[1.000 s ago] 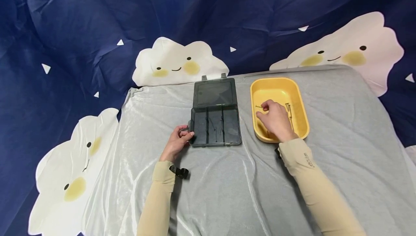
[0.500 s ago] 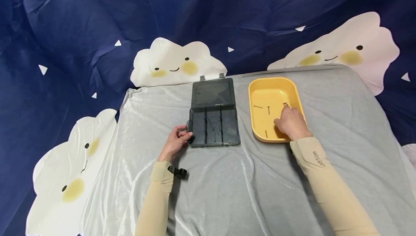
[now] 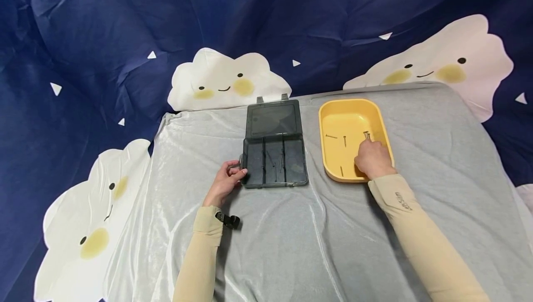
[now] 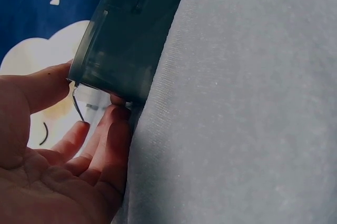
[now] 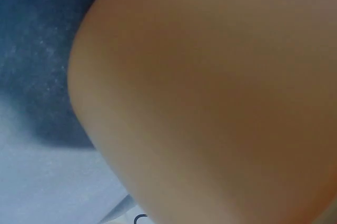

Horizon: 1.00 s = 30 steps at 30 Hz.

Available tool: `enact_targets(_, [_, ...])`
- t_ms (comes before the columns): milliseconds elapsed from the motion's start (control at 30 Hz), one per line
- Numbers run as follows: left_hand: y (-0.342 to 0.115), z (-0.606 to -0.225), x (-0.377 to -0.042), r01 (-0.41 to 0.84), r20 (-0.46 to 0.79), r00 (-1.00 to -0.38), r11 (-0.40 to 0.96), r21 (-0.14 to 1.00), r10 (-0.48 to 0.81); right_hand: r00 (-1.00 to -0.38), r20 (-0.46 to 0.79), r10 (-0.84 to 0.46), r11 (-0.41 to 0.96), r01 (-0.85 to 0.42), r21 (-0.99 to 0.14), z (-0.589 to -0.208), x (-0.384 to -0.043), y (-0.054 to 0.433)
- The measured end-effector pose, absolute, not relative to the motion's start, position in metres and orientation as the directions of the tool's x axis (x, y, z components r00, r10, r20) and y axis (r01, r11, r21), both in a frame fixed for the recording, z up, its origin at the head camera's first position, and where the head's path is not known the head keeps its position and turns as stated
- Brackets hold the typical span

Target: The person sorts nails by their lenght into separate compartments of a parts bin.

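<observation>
A dark translucent plastic case [image 3: 294, 161] lies with its lid [image 3: 273, 119] folded back. Several long thin screws [image 3: 275, 171] are in its middle compartment. My left hand [image 3: 225, 182] holds the case's left side; in the left wrist view the thumb is at the rim and fingertips meet the side near the latch. To the right, my right hand [image 3: 374, 158] reaches down into a yellow bin [image 3: 326, 154], over screws [image 3: 367, 135] whose heads show past the knuckles. Its fingertips are hidden. Other screws [image 3: 344, 141] lie apart on the bin floor.
Grey velvety cloth [image 3: 275, 237] covers the table, with creases running toward the front. Behind it hangs a dark blue curtain [image 3: 125, 15] with cloud prints. The bin's blurred outer wall [image 5: 200, 92] fills most of the right wrist view.
My right hand has moved right and down from the bin's middle to the screws on its right side, leaving a screw in the middle of the floor. The left hand keeps its place.
</observation>
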<state>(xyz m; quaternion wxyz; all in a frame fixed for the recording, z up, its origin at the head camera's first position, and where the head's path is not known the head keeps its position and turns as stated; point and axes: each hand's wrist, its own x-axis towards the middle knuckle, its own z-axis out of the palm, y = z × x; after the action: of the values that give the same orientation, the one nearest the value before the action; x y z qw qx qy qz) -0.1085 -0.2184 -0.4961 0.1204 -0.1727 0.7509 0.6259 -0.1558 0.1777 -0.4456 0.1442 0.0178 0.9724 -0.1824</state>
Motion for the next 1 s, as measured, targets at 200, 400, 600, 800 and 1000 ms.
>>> enact_targets(200, [-0.2172,-0.4965,-0.1078,-0.402,-0.386,-0.915,0.170,0.900,-0.120,-0.964,-0.259,-0.059,0.952,0.023,-0.305,-0.4497,-0.1535,0.1775])
enact_targets(400, [-0.2166,-0.4959,-0.1066,-0.395,-0.378,-0.917,0.168,0.903,-0.125,-0.950,-0.296,-0.101,0.950,-0.003,-0.312,-0.4519,-0.1540,0.1805])
enact_targets(600, [-0.2163,-0.4954,-0.1064,-0.389,-0.372,-0.920,0.166,0.906,-0.125,-0.929,-0.355,-0.101,0.942,0.025,-0.334,-0.4506,-0.1530,0.1797])
enact_targets(800, [-0.2157,-0.4958,-0.1070,-0.393,-0.376,-0.918,0.169,0.904,-0.127,-0.910,-0.406,-0.083,0.942,0.062,-0.331,-0.4490,-0.1520,0.1777])
enact_targets(1000, [-0.2155,-0.4954,-0.1065,-0.398,-0.380,-0.916,0.172,0.901,-0.128,-0.896,-0.439,-0.069,0.949,0.077,-0.307,-0.4500,-0.1518,0.1770])
